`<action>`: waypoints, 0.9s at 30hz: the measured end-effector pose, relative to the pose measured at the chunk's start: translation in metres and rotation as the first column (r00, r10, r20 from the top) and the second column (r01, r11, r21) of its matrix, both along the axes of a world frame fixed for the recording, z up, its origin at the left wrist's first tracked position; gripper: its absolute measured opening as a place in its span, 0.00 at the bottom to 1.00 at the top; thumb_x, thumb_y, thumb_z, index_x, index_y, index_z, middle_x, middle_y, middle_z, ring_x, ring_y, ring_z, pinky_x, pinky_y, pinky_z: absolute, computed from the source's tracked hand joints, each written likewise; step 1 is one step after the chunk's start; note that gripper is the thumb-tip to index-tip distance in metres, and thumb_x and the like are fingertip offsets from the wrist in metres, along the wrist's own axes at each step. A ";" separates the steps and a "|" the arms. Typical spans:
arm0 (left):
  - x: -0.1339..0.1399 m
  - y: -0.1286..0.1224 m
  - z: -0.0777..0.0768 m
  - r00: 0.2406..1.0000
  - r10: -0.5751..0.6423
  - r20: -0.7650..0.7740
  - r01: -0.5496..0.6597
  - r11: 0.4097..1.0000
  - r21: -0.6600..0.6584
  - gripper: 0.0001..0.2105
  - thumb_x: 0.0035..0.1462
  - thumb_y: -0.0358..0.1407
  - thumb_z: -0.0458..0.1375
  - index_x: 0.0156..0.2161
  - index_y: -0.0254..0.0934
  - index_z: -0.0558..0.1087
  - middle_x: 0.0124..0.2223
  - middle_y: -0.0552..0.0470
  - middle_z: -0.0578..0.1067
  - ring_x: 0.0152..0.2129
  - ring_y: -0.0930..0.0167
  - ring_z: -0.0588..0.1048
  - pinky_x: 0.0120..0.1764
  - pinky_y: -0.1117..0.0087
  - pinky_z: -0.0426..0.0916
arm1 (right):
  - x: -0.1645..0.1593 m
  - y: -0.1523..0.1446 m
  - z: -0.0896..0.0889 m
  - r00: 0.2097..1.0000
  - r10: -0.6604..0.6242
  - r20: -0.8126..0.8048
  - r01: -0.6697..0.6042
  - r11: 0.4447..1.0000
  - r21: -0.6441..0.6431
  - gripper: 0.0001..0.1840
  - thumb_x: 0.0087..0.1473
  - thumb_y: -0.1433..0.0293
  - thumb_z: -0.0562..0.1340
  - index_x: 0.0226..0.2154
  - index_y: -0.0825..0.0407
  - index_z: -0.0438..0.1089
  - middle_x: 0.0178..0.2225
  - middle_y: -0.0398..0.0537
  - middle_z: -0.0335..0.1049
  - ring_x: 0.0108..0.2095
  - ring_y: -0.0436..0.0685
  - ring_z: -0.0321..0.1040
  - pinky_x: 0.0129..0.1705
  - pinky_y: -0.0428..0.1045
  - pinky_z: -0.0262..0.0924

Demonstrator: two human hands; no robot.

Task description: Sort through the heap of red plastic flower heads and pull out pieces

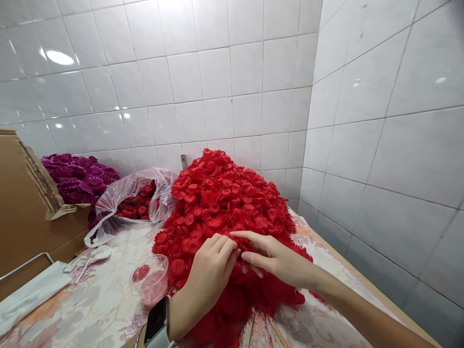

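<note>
A tall heap of red artificial flowers [232, 193] with fringed petals fills the middle of the table in the head view. Over its near slope my left hand [213, 261] is closed, fingertips pinching a red artificial flower [245, 241] that is mostly hidden by the fingers. From the right, my right hand [270, 253] reaches to the same flower, its fingers stretched and apart around it. More red petal pieces [232, 307] lie below the hands. Left of my left wrist stands a clear plastic tub [159, 266] with red contents.
A clear plastic bag [126, 191] of red pieces lies behind left, beside a purple flower heap [78, 176]. A cardboard box [32, 203] and white cloth [34, 295] are at left. Thin sticks [266, 328] lie in front. Tiled walls [246, 70] bound the back and right.
</note>
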State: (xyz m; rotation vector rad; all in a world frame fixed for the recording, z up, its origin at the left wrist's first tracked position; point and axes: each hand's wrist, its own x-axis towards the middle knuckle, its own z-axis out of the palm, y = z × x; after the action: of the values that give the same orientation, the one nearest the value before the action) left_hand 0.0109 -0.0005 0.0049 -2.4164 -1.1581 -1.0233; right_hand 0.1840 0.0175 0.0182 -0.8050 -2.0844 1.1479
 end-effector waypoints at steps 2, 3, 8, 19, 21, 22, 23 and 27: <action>0.002 -0.001 0.001 0.999 0.037 -0.017 -0.037 0.999 0.025 0.09 0.57 0.29 0.46 0.28 0.37 0.66 0.27 0.52 0.71 0.24 0.71 0.68 0.27 0.71 0.64 | 0.004 0.003 0.002 0.997 -0.029 0.070 0.022 0.995 0.098 0.19 0.55 0.67 0.53 0.50 0.49 0.61 0.23 0.40 0.65 0.24 0.49 0.62 0.28 0.45 0.57; 0.003 -0.001 0.001 0.998 0.055 -0.029 -0.054 0.998 0.036 0.09 0.56 0.28 0.46 0.28 0.37 0.65 0.27 0.52 0.71 0.24 0.71 0.68 0.27 0.71 0.64 | 0.006 0.004 0.003 0.994 -0.062 0.086 0.049 0.987 0.152 0.19 0.55 0.69 0.52 0.50 0.49 0.62 0.26 0.42 0.68 0.26 0.50 0.63 0.29 0.46 0.59; 0.012 0.001 0.001 0.984 0.137 -0.116 -0.123 0.985 0.124 0.10 0.54 0.25 0.44 0.26 0.36 0.64 0.25 0.51 0.70 0.22 0.70 0.66 0.25 0.70 0.62 | 0.005 0.011 -0.003 0.955 -0.283 0.086 0.221 0.876 0.428 0.22 0.49 0.79 0.50 0.46 0.50 0.66 0.35 0.46 0.73 0.33 0.54 0.69 0.37 0.50 0.60; 0.020 -0.007 0.043 0.980 0.148 -0.134 -0.139 0.987 0.075 0.09 0.55 0.28 0.47 0.26 0.37 0.63 0.26 0.53 0.68 0.25 0.71 0.65 0.28 0.70 0.61 | 0.019 0.027 0.009 0.775 -0.615 -0.147 0.626 0.714 0.314 0.13 0.48 0.75 0.51 0.35 0.52 0.69 0.27 0.47 0.72 0.31 0.57 0.69 0.38 0.51 0.60; 0.014 0.001 0.058 0.974 0.178 -0.140 -0.164 0.981 0.103 0.08 0.56 0.30 0.47 0.27 0.37 0.64 0.27 0.53 0.69 0.26 0.71 0.66 0.30 0.71 0.61 | 0.027 0.033 0.014 0.780 -0.605 -0.157 0.625 0.743 0.240 0.12 0.50 0.72 0.51 0.34 0.53 0.68 0.22 0.44 0.70 0.25 0.55 0.69 0.31 0.50 0.62; 0.010 0.007 0.064 0.967 0.205 -0.151 -0.189 0.975 0.119 0.08 0.57 0.31 0.48 0.28 0.37 0.65 0.28 0.52 0.70 0.27 0.70 0.66 0.30 0.70 0.61 | 0.029 0.034 0.015 0.798 -0.580 -0.162 0.602 0.770 0.212 0.12 0.50 0.71 0.50 0.33 0.53 0.67 0.22 0.44 0.70 0.24 0.54 0.69 0.29 0.49 0.63; 0.006 0.015 0.069 0.956 0.243 -0.161 -0.224 0.966 0.128 0.07 0.57 0.31 0.48 0.29 0.36 0.66 0.29 0.51 0.70 0.29 0.69 0.67 0.32 0.70 0.61 | 0.029 0.034 0.016 0.821 -0.540 -0.186 0.568 0.807 0.160 0.11 0.50 0.71 0.51 0.32 0.53 0.67 0.23 0.44 0.70 0.24 0.53 0.70 0.27 0.48 0.63; -0.006 0.044 0.072 0.911 0.310 -0.272 -0.317 0.948 0.017 0.05 0.53 0.30 0.54 0.28 0.36 0.71 0.31 0.48 0.73 0.31 0.67 0.69 0.33 0.69 0.62 | 0.019 0.030 0.011 0.849 -0.350 -0.396 0.325 0.937 -0.132 0.08 0.47 0.69 0.56 0.28 0.56 0.68 0.31 0.48 0.71 0.30 0.53 0.71 0.32 0.47 0.65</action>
State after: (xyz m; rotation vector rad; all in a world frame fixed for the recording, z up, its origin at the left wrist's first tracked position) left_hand 0.0050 0.0436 0.0769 -2.2022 -1.4037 -0.5601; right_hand 0.2031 0.0475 0.0297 -0.8321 -1.4944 1.0764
